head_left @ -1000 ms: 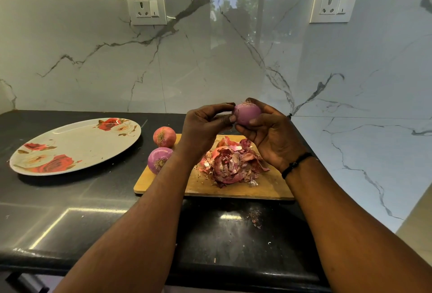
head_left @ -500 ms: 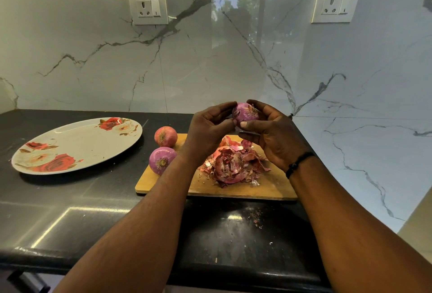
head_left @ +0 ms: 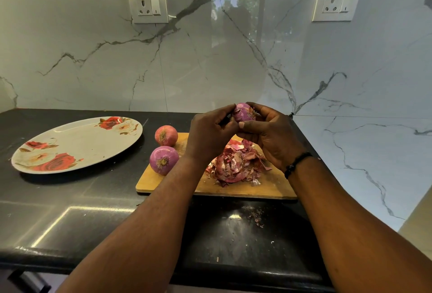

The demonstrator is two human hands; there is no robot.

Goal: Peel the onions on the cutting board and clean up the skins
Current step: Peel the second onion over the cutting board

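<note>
Three onions show: we hold one onion (head_left: pixel 244 112) up above the far edge of the cutting board (head_left: pixel 233 188), our right hand (head_left: pixel 272 135) curled round it with the thumb across its near side, our left hand (head_left: pixel 211 132) with fingers bent against its left side, seemingly pinching at skin there. It looks mostly purple and bare, with a scrap or two of skin left near the root end. A second onion (head_left: pixel 163 160) at the board's left corner looks peeled and shiny. A third onion (head_left: pixel 166 135), just beyond it at the board's far left edge, looks duller and orange-pink, so we judge it not yet peeled, though we can't be sure. The skin pile (head_left: pixel 236 164) sits mid-board, under our hands; small flakes (head_left: pixel 256 216) lie on the black counter (head_left: pixel 70 211) in front of the board. Cleanup is not begun; the flowered plate (head_left: pixel 77 144) left of the board holds nothing we can see. Hidden: the left fingertips' exact hold, the held onion's far side, and the board's far edge behind our hands.
</note>
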